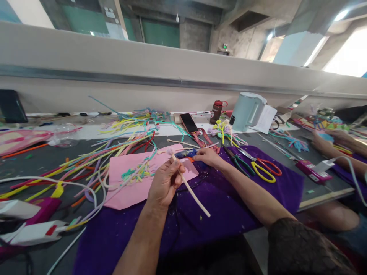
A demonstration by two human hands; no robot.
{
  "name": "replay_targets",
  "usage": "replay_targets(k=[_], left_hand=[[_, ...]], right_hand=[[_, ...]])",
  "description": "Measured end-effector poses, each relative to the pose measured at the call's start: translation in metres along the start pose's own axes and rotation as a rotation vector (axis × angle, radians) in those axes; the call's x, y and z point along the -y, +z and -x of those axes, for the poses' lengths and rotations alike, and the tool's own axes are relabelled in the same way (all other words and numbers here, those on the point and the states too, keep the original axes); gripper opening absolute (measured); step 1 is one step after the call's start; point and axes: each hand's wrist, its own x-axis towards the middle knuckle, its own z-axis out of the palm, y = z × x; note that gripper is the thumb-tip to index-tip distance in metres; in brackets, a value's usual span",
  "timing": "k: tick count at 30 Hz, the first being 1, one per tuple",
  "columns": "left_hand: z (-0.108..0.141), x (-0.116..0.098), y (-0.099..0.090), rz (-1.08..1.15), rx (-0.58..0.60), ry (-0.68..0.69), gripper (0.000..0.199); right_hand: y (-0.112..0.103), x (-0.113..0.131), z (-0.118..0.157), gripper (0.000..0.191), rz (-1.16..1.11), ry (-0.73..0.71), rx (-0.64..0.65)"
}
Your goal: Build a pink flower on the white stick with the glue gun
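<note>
Pinching cream stem (196, 197), left hand (163, 181) was closed, best kept steady; right hand (208, 157) curled on blue tool (186, 153) beside it.

Moderately bright, with washed-out white glare at the broad, pale opening (351, 53) at upper right and around the round white ceiling lamp (341, 15). Dimmer under the grey concrete ceiling (183, 7). Soft, faint shadows on the deep purple cloth (218, 202); nearly black at bottom centre. Stretched and tilted toward the edges, slightly soft in fine detail.
</note>
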Motion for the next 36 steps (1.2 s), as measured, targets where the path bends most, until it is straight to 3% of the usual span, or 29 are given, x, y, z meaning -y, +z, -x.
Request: replay_targets(k=[5, 9, 19, 27, 36], left_hand=[[0.004, -0.004, 0.001, 0.028, 0.007, 0.014, 0.021], [0.004, -0.004, 0.000, 0.041, 0.011, 0.028, 0.020], [0.002, -0.003, -0.002, 0.040, 0.014, 0.044, 0.018], [0.003, -0.001, -0.001, 0.048, -0.014, 0.032, 0.019], [0.002, 0.006, 0.000, 0.073, 0.035, -0.037, 0.021]], right_hand=[[-0.017, 0.007, 0.010, 0.029, -0.391, -0.036, 0.058], [-0.023, 0.015, 0.015, 0.033, -0.658, -0.113, 0.034], [-0.019, 0.033, 0.033, 0.038, -1.031, -0.151, 0.148], [-0.022, 0.044, 0.047, 0.027, -0.880, -0.241, 0.103], [-0.037, 0.049, 0.085, 0.020, -0.349, -0.360, -0.107]])
